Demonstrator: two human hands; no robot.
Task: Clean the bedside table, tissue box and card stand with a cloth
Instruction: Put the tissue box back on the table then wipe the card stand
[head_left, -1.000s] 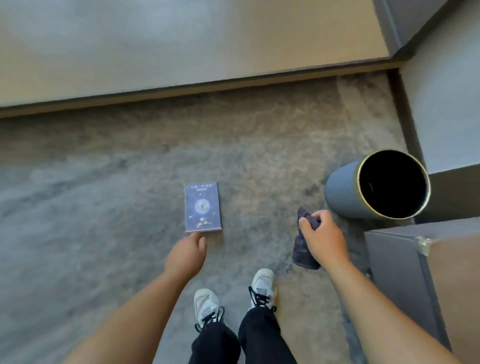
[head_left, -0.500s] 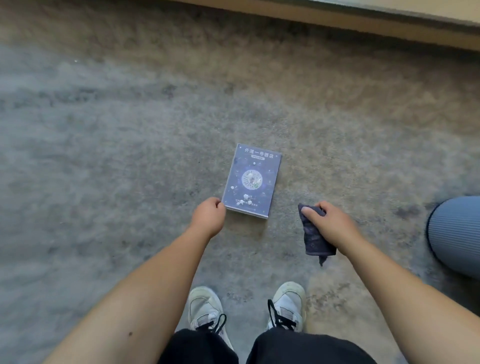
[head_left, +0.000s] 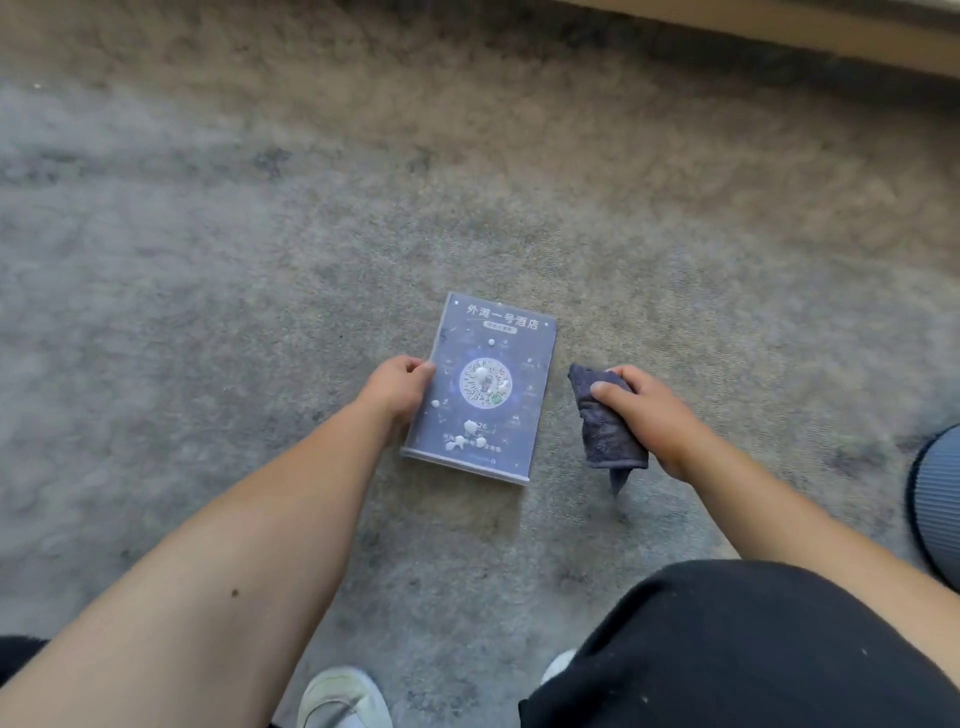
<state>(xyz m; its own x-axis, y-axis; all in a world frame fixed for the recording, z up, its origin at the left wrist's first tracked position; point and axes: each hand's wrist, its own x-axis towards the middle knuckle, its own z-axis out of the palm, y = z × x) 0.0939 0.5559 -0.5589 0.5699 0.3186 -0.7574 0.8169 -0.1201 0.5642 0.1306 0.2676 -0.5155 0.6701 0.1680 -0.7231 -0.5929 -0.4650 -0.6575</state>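
**Card stand on the carpet, taken by its left edge**

We judge the flat rectangular card stand with its dark blue printed insert under clear plastic to be light and stiff, a thin rigid slab that will come up in one piece. Its glossy face is probably slippery, and clear plastic of this kind may scratch or crack if bent, so we would take it by the long edges, thumb on the face and fingers under, rather than pressing its middle. The thicker strip along its near end looks like the base and would give a firmer hold.

It lies face up on the mottled grey-brown carpet, tilted slightly clockwise. White lettering runs across the top, a pale round emblem sits in the middle, and several whitish blobs dot the face, chiefly low down; we cannot tell whether they are print or dirt.

Our left hand has its fingers curled round the stand's left edge, the thumb tip on the face. Just beside the stand's right edge, apart from it, our right hand clutches a crumpled dark grey-blue cloth, a corner hanging free below.

Further out we see a white shoe, a black trouser leg, a ribbed blue-grey cylinder at the right border and a pale wooden strip along the top.
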